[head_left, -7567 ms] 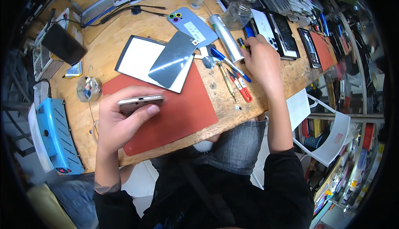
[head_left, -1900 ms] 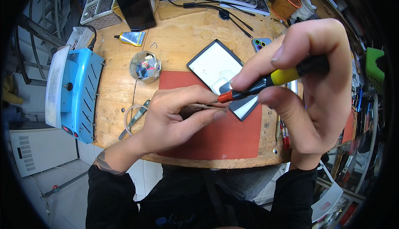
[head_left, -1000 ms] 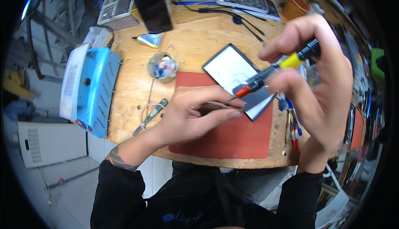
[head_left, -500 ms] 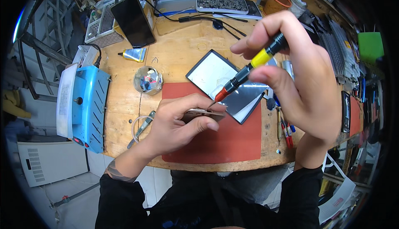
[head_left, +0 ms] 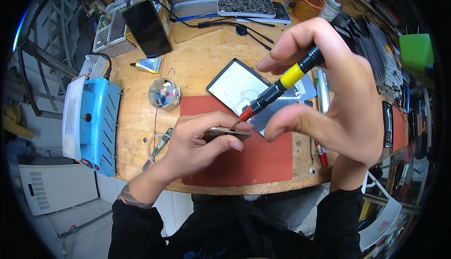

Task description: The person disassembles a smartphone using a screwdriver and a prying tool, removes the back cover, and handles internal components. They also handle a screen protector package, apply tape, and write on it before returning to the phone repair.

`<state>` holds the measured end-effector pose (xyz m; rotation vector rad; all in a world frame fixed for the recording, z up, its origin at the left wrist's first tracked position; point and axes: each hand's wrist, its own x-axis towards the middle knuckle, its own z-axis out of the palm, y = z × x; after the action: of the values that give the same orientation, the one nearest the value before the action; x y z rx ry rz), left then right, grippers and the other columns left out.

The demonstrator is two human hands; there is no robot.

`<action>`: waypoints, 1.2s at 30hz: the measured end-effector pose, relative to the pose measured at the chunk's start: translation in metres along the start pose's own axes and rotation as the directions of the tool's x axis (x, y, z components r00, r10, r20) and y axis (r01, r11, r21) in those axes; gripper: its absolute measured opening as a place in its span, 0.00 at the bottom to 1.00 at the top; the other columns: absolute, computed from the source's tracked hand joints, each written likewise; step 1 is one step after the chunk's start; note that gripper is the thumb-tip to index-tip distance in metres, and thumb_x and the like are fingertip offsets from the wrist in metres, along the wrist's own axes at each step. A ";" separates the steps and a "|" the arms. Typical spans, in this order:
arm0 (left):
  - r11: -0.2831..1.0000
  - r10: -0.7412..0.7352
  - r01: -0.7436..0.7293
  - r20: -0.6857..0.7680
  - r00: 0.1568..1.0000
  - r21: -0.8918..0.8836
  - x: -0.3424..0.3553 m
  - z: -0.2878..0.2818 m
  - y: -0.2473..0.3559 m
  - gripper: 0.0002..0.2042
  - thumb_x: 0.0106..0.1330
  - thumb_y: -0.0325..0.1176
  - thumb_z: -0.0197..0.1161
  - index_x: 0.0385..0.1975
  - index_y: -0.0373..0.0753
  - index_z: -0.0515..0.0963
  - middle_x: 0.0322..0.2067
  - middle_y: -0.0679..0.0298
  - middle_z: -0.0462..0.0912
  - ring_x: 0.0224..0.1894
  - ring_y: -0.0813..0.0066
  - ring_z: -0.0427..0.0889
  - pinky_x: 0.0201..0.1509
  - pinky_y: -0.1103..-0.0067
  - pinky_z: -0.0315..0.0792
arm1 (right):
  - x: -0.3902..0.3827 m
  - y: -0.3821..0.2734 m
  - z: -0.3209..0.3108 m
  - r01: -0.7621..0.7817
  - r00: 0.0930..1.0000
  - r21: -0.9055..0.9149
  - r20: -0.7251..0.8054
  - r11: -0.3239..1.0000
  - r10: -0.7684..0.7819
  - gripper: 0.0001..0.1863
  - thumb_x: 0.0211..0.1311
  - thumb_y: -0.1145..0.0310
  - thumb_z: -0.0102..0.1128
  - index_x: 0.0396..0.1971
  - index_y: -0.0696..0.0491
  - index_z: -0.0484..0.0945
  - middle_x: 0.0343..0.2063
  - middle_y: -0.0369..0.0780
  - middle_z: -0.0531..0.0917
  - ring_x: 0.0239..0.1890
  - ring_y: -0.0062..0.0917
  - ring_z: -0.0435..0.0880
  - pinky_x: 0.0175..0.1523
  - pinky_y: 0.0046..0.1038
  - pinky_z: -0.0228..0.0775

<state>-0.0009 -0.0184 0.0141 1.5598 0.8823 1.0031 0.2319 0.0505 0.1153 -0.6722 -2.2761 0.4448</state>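
Observation:
My left hand (head_left: 190,139) is closed round a slim phone (head_left: 227,132), fingers along one side and thumb on the other. The phone's narrow end, with a port and small holes, faces up. A precision screwdriver (head_left: 277,90), black with yellow and red bands, slants down with its tip at that end, beside the port. My right hand (head_left: 347,90) steadies the driver's top end against the curled index finger. Its thumb is stretched out, apart from the handle. Beneath the phone lies a red mat (head_left: 235,165).
Behind the mat lies a black-framed white panel (head_left: 242,82). A jar of small parts (head_left: 164,93), a glue tube (head_left: 148,65) and a blue machine (head_left: 101,122) stand to the left. A dark-screened phone (head_left: 147,27) leans at the back. Red pens (head_left: 322,154) lie at the right.
My right thumb has come away from the screwdriver's handle and dropped lower. The driver's tip stays at the phone's end, and the view has shifted slightly.

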 end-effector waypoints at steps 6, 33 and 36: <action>0.999 -0.023 0.021 -0.049 0.999 -0.033 0.001 0.002 -0.002 0.12 0.68 0.28 0.70 0.46 0.28 0.83 0.42 0.56 0.89 0.42 0.74 0.89 0.47 0.80 0.82 | 0.001 0.013 0.009 -0.015 0.998 0.075 -0.057 0.997 0.019 0.22 0.58 0.76 0.71 0.50 0.63 0.73 0.40 0.46 0.86 0.45 0.31 0.89 0.52 0.28 0.80; 0.999 -0.034 0.030 -0.126 0.991 -0.041 0.000 -0.007 -0.009 0.10 0.67 0.28 0.72 0.43 0.34 0.80 0.34 0.67 0.88 0.36 0.87 0.83 0.38 0.87 0.75 | -0.012 0.014 0.052 -0.069 0.981 0.169 0.191 0.983 0.036 0.09 0.54 0.78 0.69 0.34 0.55 0.80 0.25 0.41 0.82 0.28 0.36 0.83 0.31 0.33 0.72; 0.996 -0.066 0.056 -0.151 0.986 -0.069 -0.001 -0.005 -0.008 0.09 0.67 0.27 0.72 0.41 0.35 0.79 0.32 0.68 0.87 0.33 0.89 0.82 0.35 0.88 0.73 | -0.015 0.012 0.054 -0.096 0.977 0.111 0.201 0.989 0.072 0.08 0.55 0.75 0.69 0.33 0.55 0.78 0.26 0.41 0.81 0.28 0.39 0.82 0.31 0.35 0.72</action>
<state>-0.0065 -0.0161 0.0065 1.4073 0.9875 1.1075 0.2065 0.0450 0.0639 -0.6912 -2.3881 0.7110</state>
